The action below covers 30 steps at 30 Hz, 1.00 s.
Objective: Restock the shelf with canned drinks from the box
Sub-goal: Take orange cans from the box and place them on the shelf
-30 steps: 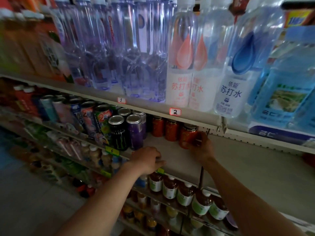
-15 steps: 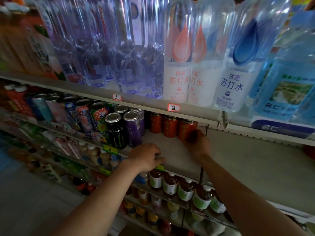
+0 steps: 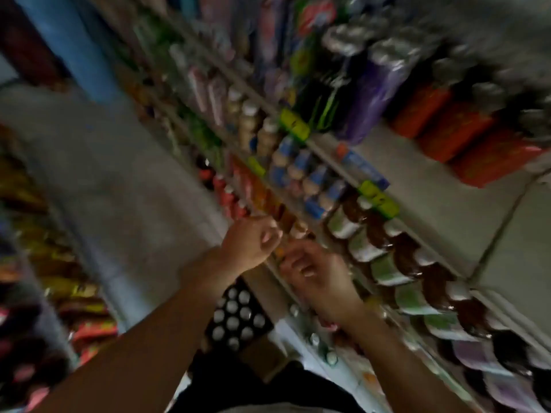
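The view is blurred and tilted. My left hand (image 3: 253, 242) hangs in front of the lower shelves with its fingers curled in, holding nothing. Beside it my right hand (image 3: 317, 277) has loosely bent fingers and is also empty. Below both hands an open cardboard box (image 3: 259, 350) sits on the floor, showing several silver can tops (image 3: 235, 315). Three red cans (image 3: 453, 129) stand in a row on the grey shelf (image 3: 417, 186) at the upper right, with bare shelf board in front of them.
A black can (image 3: 320, 99) and a purple can (image 3: 375, 93) stand left of the red ones. Rows of small bottles (image 3: 384, 263) fill the shelves underneath. The grey floor of the aisle (image 3: 104, 174) runs along the left, with a snack rack (image 3: 35, 293) beyond it.
Both hands have come off the shelf and dropped to the lower shelves, above the box. The right hand let go of the red can. My head has swung down and tilted.
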Each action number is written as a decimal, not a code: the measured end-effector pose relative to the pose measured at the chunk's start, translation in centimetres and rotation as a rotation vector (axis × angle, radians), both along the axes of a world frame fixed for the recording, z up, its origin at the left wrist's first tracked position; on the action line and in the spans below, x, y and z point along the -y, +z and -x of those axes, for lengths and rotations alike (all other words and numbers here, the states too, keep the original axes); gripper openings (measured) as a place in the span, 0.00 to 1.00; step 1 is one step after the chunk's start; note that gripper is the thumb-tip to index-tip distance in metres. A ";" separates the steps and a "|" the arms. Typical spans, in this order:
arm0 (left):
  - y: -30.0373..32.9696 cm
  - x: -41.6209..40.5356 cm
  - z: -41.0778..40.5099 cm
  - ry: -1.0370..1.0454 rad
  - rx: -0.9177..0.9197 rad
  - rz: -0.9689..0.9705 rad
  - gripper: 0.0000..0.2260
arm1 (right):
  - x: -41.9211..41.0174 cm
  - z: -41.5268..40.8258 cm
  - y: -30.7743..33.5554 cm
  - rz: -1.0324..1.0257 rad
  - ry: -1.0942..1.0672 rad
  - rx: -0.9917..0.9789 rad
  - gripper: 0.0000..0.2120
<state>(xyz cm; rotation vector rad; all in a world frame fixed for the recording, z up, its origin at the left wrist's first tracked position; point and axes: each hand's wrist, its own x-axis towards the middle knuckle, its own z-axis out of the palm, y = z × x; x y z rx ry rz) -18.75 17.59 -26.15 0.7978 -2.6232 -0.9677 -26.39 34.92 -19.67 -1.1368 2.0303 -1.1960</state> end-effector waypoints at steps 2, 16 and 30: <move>-7.9 0.2 -5.9 0.141 0.233 -0.166 0.10 | 1.7 -1.3 -8.7 -0.275 0.106 0.127 0.07; -43.0 0.5 -19.1 0.448 0.503 -0.632 0.10 | 12.5 -7.1 -56.4 -0.898 0.411 0.017 0.28; -56.1 1.6 -19.4 0.603 0.410 -0.779 0.03 | 12.6 -7.9 -70.5 -0.854 0.284 -0.042 0.22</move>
